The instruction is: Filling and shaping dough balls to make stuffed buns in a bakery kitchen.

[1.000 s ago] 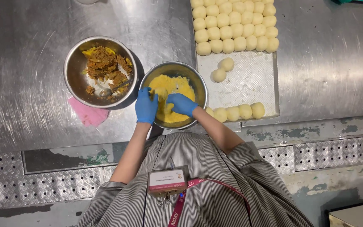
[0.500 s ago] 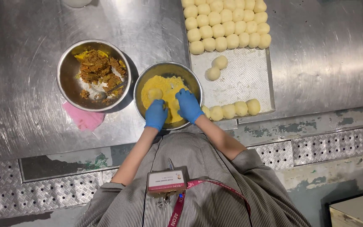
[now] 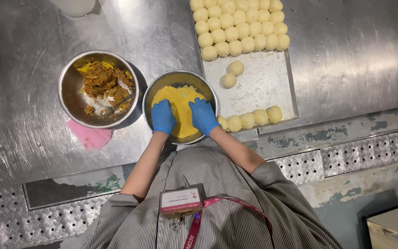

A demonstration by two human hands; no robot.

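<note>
Both gloved hands working yellow dough in a steel bowl (image 3: 180,78).
Left hand (image 3: 163,116) and right hand (image 3: 202,115) press flat, fingers spread, holding nothing; dough-ball tray (image 3: 263,87) right of bowl; portioning seems next.

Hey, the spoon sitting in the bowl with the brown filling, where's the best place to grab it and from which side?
Probably by its handle, from the right. In the filling bowl the spoon lies with its rounded end low in the mix and its handle slanting up toward the right rim, clear of most of the filling. The left hand is the nearer one.
</note>
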